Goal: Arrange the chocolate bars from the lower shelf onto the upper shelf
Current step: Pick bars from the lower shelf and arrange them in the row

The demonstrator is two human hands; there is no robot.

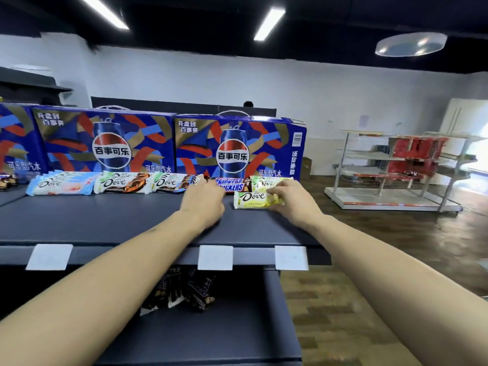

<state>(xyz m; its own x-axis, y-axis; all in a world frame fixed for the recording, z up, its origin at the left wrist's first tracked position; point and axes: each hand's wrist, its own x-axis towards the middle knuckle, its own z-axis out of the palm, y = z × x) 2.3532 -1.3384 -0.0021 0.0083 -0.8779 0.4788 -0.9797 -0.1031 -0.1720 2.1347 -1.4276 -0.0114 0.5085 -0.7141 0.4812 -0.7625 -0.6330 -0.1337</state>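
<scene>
Both hands are reaching over the upper shelf [111,220]. The right hand [293,200] is pinching a yellow-green Dove bar [250,199] by its right end, the bar lying flat on the shelf just to the left of that hand. Directly beyond it, a second yellow-green Dove bar [266,182] is lying against the Pepsi boxes [237,146]. The left hand [204,199] is resting knuckles-up, fingers curled down at the near edge of a Snickers bar [229,184]; whether it is grasping the bar I cannot tell. Stretching away to the left of the left hand, a row of Dove bars is sitting along the back: a brown-swirled stack [175,183] touching that hand's far side, another brown-swirled stack [122,184], then a pale blue stack [62,184]. Below both forearms, on the lower shelf [237,326], a loose pile of dark-wrapped bars [179,291] is lying under the upper shelf's front edge, which is carrying blank price tags [215,257].
</scene>
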